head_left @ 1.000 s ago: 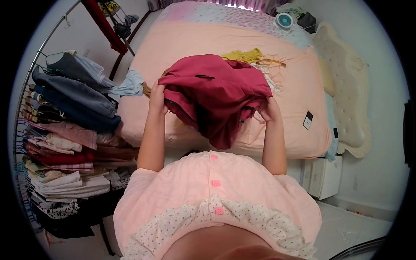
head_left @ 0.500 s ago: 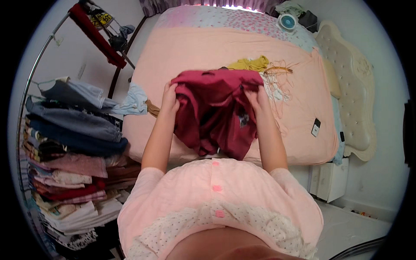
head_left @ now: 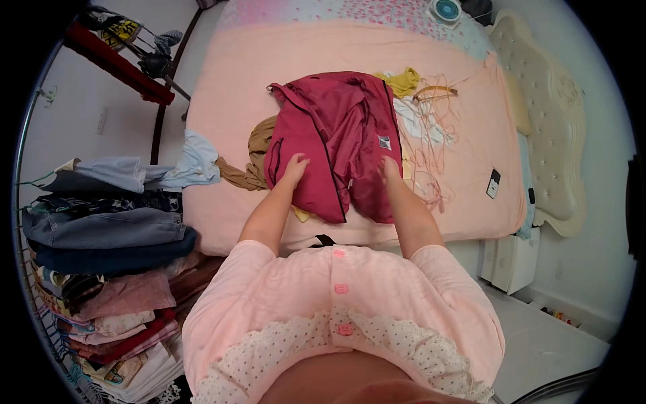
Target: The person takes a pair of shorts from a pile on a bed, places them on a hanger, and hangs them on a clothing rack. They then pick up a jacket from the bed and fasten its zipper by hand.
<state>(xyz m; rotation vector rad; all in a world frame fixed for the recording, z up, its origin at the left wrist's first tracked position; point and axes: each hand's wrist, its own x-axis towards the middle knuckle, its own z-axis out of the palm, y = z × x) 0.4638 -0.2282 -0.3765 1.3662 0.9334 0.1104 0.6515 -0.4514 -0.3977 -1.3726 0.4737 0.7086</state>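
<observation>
A dark red zip jacket point(head_left: 313, 124) lies spread on the bed in front of me, its front parted and the lining with a small label showing. My left hand point(head_left: 295, 167) rests on its left front panel, fingers stretched out. On the right half, below the label, my right hand point(head_left: 388, 168) touches the lining with its fingers apart. Neither hand grips the cloth. Brown cloth point(head_left: 259, 145) sticks out from beneath the jacket's left side, and a yellow garment point(head_left: 404, 82) lies at its far right corner.
Pink cords and an orange-brown hanger point(head_left: 436, 92) lie right of the jacket, beside white cloth point(head_left: 420, 120). A phone-like black and white object point(head_left: 493, 184) is farther right, near the tufted headboard point(head_left: 538, 101). A rack packed with clothes point(head_left: 108, 225) stands at left; a small fan point(head_left: 445, 10) sits far back.
The jacket, held up bunched between both hands before, now lies spread on the bed. Both hands have come down and nearer to me, their grip on its edges released. The view has tilted down.
</observation>
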